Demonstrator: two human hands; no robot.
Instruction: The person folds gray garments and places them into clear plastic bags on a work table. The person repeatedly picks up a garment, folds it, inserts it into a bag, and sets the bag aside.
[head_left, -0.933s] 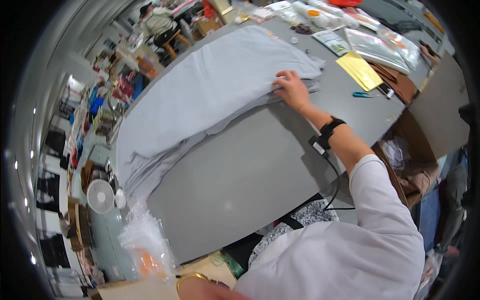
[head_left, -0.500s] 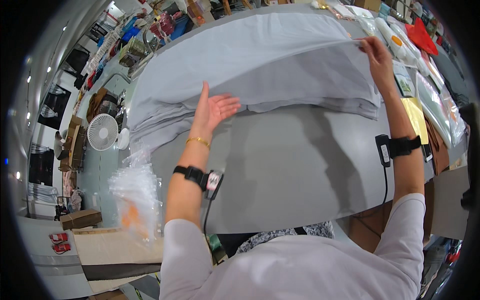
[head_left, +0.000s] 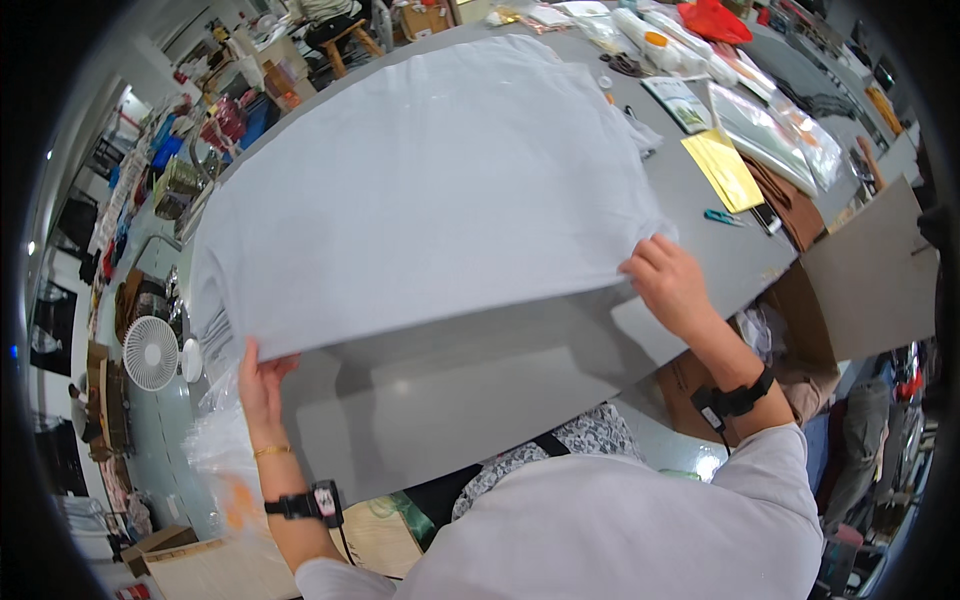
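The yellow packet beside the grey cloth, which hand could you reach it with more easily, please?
Probably the right hand: it holds the grey cloth edge on the packet's side, while the left hand is at the far corner.

Light grey sleeves; black wrist straps; gold bracelet (head_left: 271, 451)

A grey table (head_left: 480, 400) is seen in a cluttered workroom. A white fan (head_left: 150, 352) stands on the floor at the left; cardboard boxes (head_left: 860, 275) are stacked at the right.
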